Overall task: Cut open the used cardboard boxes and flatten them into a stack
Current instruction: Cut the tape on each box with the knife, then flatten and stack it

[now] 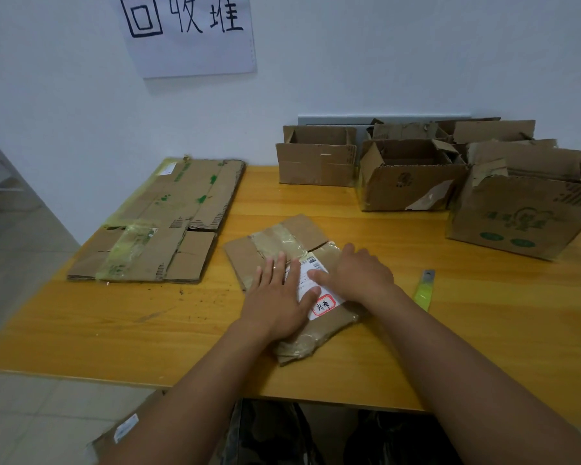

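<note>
Near the table's point(98, 323) far-left corner lies the stack of flattened boxes point(158, 223), its long axis running from the near-left edge toward the wall; it sits to the left of and a little beyond both hands, apart from the piece being worked. That piece, a flattened small box point(275, 239) with a white shipping label point(319, 297), lies at the middle of the table toward the near edge, its long axis skewed from far-left to near-right. The left hand point(279, 297) lies flat on its left half, fingers straight and spread, pressing down; this hand is the nearer one to the stack. The right hand point(359, 273) presses the right half, fingers pointing left over the label, seemingly flat though the finger ends are partly hidden. Both forearms reach in from the near edge. Just right of the box, a utility knife point(425, 290) with a yellow-green handle rests untouched on the table. Along the far-right edge stand three uncut open boxes point(413, 182). The coming move probably calls for a slide leftward and away onto the stack
</note>
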Demonstrator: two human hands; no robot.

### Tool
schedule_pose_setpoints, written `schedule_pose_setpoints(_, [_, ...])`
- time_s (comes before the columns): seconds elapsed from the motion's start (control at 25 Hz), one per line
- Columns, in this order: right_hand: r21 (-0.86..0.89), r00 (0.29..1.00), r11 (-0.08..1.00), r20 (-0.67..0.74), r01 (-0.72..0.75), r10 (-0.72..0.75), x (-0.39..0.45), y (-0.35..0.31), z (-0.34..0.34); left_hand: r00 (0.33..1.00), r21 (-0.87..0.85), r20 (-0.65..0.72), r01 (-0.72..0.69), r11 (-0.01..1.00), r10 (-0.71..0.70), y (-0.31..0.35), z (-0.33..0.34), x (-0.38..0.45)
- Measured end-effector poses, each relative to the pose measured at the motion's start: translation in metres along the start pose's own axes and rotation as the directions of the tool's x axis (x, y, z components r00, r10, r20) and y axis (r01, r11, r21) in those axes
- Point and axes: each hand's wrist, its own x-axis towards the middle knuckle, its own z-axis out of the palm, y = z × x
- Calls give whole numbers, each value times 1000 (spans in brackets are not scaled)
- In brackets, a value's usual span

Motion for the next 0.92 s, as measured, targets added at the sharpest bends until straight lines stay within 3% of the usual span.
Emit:
schedule_pose_setpoints(0.12, [257, 996, 965, 82, -42, 21, 1, 13, -14, 1000, 14, 5, -22, 1000, 22, -4, 1, 4])
schedule_pose_setpoints(0.24, [364, 988, 931, 139, 18, -73, -5, 17, -25, 999, 16, -22, -28, 999, 29, -5, -1, 2])
schedule_pose_setpoints(0.36, [428, 985, 897, 75, 110, -157, -18, 21, -27, 989, -29, -140, 35, 999, -39, -2, -7, -3])
schedule_pose_setpoints(0.44, [566, 987, 813, -6, 137, -162, -26, 21, -30, 961, -168, -234, 110, 980, -148, -4, -18, -5])
schedule_pose_setpoints(0.52, [680, 979, 706, -97, 198, -181, -31, 14, -33, 916, -404, -297, 135, 905, -269, -10, -31, -9])
schedule_pose_setpoints(0.64, [793, 951, 527, -227, 306, -210, -31, -9, -41, 859, -681, -340, 57, 730, -384, -28, -44, -18])
schedule_pose_setpoints(0.8, [828, 934, 433, -296, 356, -201, -14, -55, -46, 806, -760, -404, -33, 649, -433, -69, -64, -22])
schedule_pose_setpoints(0.92, [861, 939, 377, -300, 342, -167, 12, -96, -37, 831, -839, -344, -62, 540, -438, -114, -78, -16])
